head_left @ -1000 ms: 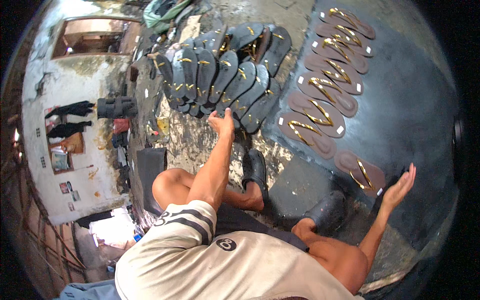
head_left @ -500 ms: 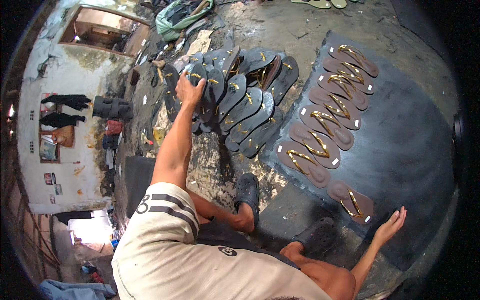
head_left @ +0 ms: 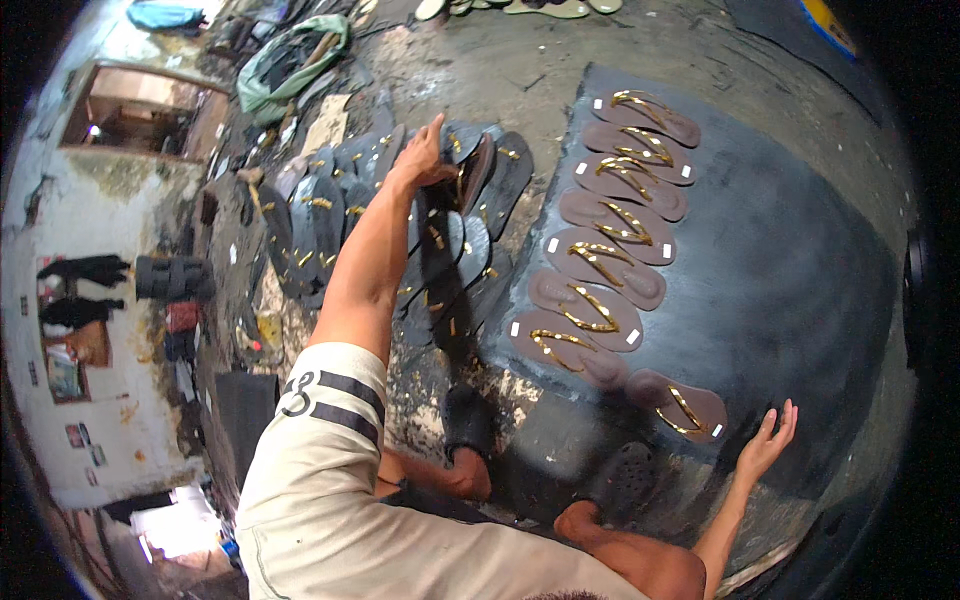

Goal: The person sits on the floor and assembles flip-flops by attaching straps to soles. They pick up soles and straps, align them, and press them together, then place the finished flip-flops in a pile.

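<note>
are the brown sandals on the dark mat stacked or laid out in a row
Laid out: the brown sandals lie strap-up, in one overlapping row down the dark mat.

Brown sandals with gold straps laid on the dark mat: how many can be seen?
7 brown sandals with gold straps: six overlapping in a column down the dark mat, one alone at its lower end near the right hand. None looks hidden.

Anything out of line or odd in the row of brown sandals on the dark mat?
Mostly tidy. The brown sandals overlap in one row on the dark mat, but the nearest one, by the right hand, lies apart and turned at a different angle.
</note>
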`<state>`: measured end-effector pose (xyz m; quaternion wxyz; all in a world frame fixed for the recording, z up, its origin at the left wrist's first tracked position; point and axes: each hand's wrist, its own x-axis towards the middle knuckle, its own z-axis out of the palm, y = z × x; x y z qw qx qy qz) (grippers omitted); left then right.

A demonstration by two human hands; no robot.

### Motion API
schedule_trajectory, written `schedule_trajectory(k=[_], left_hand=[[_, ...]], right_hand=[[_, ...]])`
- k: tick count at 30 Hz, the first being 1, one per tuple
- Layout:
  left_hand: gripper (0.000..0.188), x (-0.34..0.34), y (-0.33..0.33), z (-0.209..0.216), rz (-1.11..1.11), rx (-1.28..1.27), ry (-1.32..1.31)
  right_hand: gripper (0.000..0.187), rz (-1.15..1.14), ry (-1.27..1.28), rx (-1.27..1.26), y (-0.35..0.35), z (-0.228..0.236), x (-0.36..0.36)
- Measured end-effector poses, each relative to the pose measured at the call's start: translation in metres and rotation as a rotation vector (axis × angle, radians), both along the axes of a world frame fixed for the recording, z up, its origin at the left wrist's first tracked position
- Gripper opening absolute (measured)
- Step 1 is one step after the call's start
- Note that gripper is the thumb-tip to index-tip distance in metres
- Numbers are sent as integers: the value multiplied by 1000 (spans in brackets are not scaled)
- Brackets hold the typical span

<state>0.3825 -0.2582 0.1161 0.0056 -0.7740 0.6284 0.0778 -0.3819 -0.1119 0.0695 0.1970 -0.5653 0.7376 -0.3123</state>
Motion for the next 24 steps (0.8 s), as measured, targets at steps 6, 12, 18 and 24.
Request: schedule_trajectory(k=[6,12,18,24], left_hand=[[124,-28,-16,19,132,199,-66],[113,-5,35,33,-50,-342,138],[107,-79,5,95,211,-756,796],[106,-305,22,94,-228,-463,563]], right_hand=[[42,-47,129,-1,-6,17,-6],[42,-12,-133,-35,-34,24,32],[41,59,-461,-65,-55,37,72],[49,418,-885,44,-75,106,149]])
